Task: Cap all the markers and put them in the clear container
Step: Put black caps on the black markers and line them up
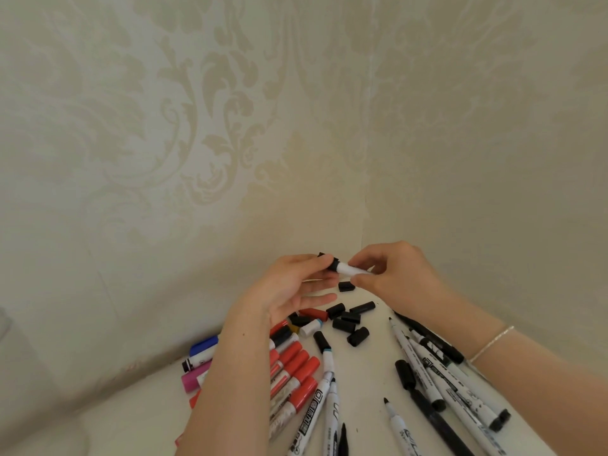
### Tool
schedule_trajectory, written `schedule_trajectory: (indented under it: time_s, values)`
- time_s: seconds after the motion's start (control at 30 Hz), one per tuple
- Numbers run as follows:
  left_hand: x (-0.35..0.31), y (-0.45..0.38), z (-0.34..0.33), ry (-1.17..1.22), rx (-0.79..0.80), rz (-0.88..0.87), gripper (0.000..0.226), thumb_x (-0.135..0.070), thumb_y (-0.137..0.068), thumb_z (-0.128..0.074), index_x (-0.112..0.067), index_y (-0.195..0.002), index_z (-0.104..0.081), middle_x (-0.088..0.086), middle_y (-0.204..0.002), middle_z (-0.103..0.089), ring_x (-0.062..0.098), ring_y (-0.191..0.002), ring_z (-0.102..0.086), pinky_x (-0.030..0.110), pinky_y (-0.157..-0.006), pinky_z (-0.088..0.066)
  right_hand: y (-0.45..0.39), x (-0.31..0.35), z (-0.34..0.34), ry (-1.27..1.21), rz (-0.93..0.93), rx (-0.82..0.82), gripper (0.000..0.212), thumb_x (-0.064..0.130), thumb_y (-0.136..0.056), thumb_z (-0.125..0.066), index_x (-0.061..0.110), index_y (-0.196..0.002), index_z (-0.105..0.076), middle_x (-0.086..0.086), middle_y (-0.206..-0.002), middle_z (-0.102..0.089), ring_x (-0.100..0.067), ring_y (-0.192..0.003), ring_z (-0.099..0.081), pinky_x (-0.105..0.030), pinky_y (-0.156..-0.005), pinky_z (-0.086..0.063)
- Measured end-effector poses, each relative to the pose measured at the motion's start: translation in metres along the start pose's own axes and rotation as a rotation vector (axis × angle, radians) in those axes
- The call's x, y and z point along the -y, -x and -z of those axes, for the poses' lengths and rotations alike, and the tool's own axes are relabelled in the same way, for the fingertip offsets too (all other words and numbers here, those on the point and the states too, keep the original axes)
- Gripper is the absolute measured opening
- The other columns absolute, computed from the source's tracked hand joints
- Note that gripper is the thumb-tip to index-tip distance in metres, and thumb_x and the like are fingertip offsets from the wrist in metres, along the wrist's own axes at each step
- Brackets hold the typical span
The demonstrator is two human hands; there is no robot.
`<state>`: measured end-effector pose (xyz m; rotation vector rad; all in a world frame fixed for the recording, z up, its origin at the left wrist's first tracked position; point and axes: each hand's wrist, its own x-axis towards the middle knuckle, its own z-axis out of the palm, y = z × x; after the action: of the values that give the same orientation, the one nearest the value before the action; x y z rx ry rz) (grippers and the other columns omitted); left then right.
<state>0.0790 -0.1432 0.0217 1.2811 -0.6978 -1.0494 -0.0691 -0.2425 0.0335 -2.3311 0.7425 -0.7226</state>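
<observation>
So that cap and barrel line up above the worktop (368,353), the left hand (289,287) pinches the black cap (329,260) while the right hand (391,274) pinches the white marker (348,268).

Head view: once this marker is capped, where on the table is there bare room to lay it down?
Bare table shows between the red-capped markers and the black-and-white markers; more lies at the near left, left of the pink marker. Crowded: the loose black caps below the left hand and right hand.

left arm (230,373) hides red markers (296,366); bottom edge crops pens (332,422).
</observation>
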Motion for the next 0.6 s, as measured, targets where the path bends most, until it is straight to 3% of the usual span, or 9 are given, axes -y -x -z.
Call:
schedule_trajectory:
  time_s: [0.17, 0.3, 0.37, 0.5, 0.6]
  values:
    - [0.005, -0.004, -0.007, 0.013, 0.006, 0.015, 0.016, -0.014, -0.090, -0.064, -0.002, -0.098, -0.071, 0.012, -0.087, -0.072, 0.015, -0.077, -0.072, 0.024, -0.061, -0.058, -0.003, 0.000, 0.005, 0.000, -0.039, 0.012, 0.007, 0.018, -0.082, -0.071, 0.021, -0.088, -0.074, 0.014, -0.070, -0.059, -0.002, -0.056, -0.051, -0.007, -0.045, -0.036]
    - [0.007, -0.007, -0.008, -0.018, 0.002, 0.017, 0.015, -0.014, -0.090, -0.064, -0.002, -0.095, -0.071, 0.013, -0.086, -0.072, 0.016, -0.075, -0.072, 0.021, -0.060, -0.056, -0.003, -0.002, 0.001, -0.078, -0.080, 0.029, 0.005, 0.018, -0.079, -0.075, 0.017, -0.083, -0.075, 0.003, -0.074, -0.068, -0.003, -0.056, -0.053, -0.015, -0.056, -0.043]
    - [0.009, -0.007, -0.007, -0.023, -0.001, 0.018, 0.015, -0.015, -0.090, -0.064, -0.003, -0.094, -0.072, 0.013, -0.087, -0.073, 0.017, -0.077, -0.072, 0.021, -0.062, -0.057, -0.005, -0.005, -0.002, -0.127, -0.117, 0.033, 0.005, 0.017, -0.077, -0.076, 0.017, -0.081, -0.075, 0.000, -0.077, -0.070, -0.006, -0.055, -0.054, -0.018, -0.057, -0.046]
    - [0.009, -0.009, -0.012, -0.055, 0.026, -0.003, 0.018, -0.017, -0.093, -0.062, -0.003, -0.101, -0.070, 0.011, -0.096, -0.074, 0.017, -0.089, -0.072, 0.025, -0.071, -0.058, -0.003, -0.009, -0.007, -0.298, -0.206, 0.039, 0.010, 0.015, -0.078, -0.076, 0.012, -0.085, -0.070, -0.003, -0.074, -0.067, -0.010, -0.050, -0.056, -0.017, -0.041, -0.040]
    - [0.006, -0.008, -0.025, -0.147, -0.006, -0.072, 0.017, -0.017, -0.093, -0.063, -0.005, -0.102, -0.070, 0.008, -0.101, -0.074, 0.015, -0.094, -0.071, 0.026, -0.079, -0.058, 0.002, -0.004, -0.015, -0.438, -0.219, -0.020, 0.015, 0.019, -0.085, -0.070, 0.010, -0.093, -0.061, -0.007, -0.075, -0.063, -0.005, -0.048, -0.055, -0.016, -0.044, -0.043]
